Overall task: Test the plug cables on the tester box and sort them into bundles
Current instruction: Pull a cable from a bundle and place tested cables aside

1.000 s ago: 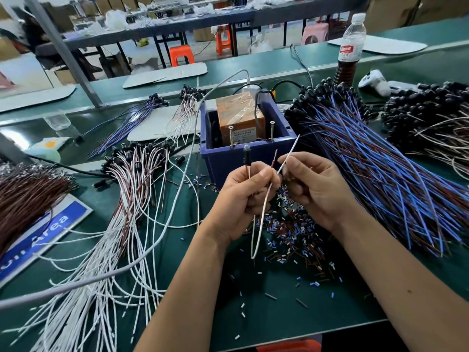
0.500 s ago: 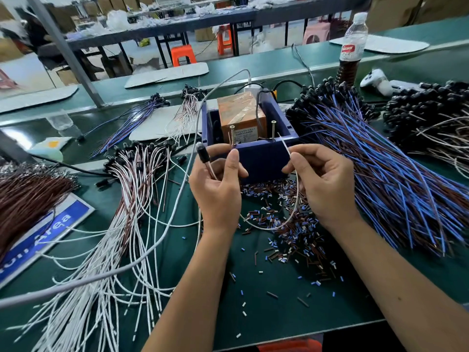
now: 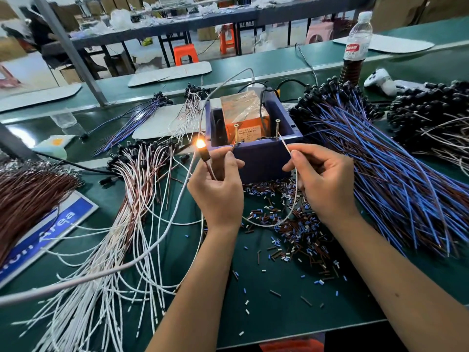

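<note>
1. Fingers: left hand point(image 3: 218, 191) pinches plug cable point(image 3: 279, 219) below its lit bulb point(image 3: 200, 143); right hand point(image 3: 324, 184) pinches white lead.
2. Lead tips meet screws point(image 3: 236, 133) on tester box point(image 3: 258, 153) just ahead.
3. Keep contact steady; then left to bench point(image 3: 279, 306) bundle point(image 3: 137, 179).

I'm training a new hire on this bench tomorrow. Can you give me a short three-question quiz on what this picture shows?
1. True or false: the small lamp at the black plug end of the cable pinched by the left hand is glowing orange.
2. Which wire does the right hand bring to the right upright screw on the dark blue plastic tester box? A) white B) blue C) brown
3. Fill in: the big bundle of blue and brown cables lies to the ___ of the box.

Key: 1 true; 2 A; 3 right
</note>
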